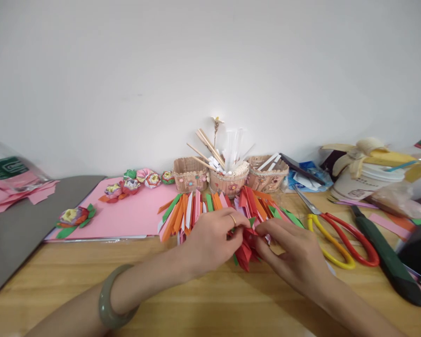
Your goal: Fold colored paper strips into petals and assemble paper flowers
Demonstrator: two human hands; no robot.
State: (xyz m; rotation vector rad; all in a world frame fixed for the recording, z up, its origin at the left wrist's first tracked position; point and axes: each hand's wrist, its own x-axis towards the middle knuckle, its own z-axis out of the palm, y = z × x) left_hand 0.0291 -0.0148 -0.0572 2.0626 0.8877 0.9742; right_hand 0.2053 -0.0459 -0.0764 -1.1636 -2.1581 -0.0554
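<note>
Wood tabletop (161, 290). Left hand (214, 234) and right hand (294, 248) meet in front of middle basket (228, 185), fingertips pinched on red folded paper (243, 255). Paper sits between hands, neither clearly nearer; long axis seems to run toward wearer, partly hidden. Folded strips (185, 213) just in front of basket. Scissors (323, 217) right of basket, paper flowers (130, 186) left. Wall (154, 70) behind.

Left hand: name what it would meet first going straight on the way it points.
Apparently the red, pointed folded-paper piece at the left hand, then the right hand; depth is unclear.
</note>
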